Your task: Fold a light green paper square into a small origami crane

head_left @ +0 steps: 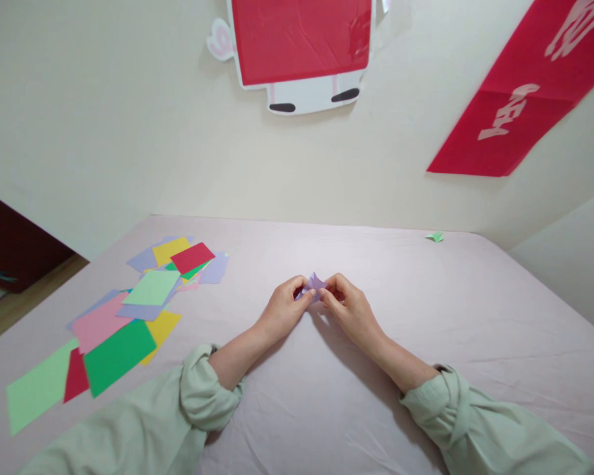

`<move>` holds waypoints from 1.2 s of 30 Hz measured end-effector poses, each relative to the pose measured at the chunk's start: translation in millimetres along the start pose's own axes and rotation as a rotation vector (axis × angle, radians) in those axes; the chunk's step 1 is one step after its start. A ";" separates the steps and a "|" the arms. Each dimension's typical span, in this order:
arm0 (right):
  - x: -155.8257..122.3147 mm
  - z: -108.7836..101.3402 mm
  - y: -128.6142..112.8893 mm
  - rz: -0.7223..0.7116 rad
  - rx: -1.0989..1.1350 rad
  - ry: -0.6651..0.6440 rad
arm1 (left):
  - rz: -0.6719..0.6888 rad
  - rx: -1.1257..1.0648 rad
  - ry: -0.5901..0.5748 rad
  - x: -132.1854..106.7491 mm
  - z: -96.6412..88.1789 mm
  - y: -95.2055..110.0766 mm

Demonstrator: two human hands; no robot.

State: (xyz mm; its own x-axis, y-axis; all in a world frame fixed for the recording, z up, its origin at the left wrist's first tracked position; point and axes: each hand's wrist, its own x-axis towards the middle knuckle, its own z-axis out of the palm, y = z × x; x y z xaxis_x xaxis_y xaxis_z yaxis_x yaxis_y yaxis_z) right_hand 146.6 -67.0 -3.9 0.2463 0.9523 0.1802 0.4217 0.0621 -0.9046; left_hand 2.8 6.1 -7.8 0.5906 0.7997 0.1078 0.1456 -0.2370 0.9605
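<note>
A small folded piece of purple paper [313, 282] is held between my two hands, over the middle of the table. My left hand [288, 305] pinches its left side, the thumb lying on the near face. On the other side, my right hand [350, 305] grips the paper's right edge between thumb and fingers. A pointed tip of the paper sticks up between the hands. My fingers cover much of its lower part, so its full shape is hidden.
Loose coloured paper sheets [119, 356] lie overlapping on the left of the cloth-covered table [297, 422]. A small folded green paper piece [435, 237] sits near the back right edge. Behind the table rises a wall [129, 119] with a red-and-white cutout [304, 43] and a red banner [519, 99].
</note>
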 end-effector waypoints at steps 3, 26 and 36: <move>0.2 0.0 1.7 0.001 0.014 0.002 | 0.009 -0.018 0.001 0.4 -0.1 -1.8; 2.7 3.4 4.0 0.045 0.279 -0.041 | 0.008 -0.068 0.180 -0.9 0.2 2.5; 2.2 3.5 4.1 0.045 0.279 -0.037 | 0.002 -0.075 0.185 -1.2 0.4 3.0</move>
State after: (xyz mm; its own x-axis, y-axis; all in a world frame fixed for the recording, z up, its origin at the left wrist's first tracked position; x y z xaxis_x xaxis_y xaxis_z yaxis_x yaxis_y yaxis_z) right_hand 145.8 -63.5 -8.6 0.2256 0.9658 0.1278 0.1537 0.0943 -0.9836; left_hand 2.8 4.2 -5.2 0.4336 0.8888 0.1484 0.0806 -0.2023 0.9760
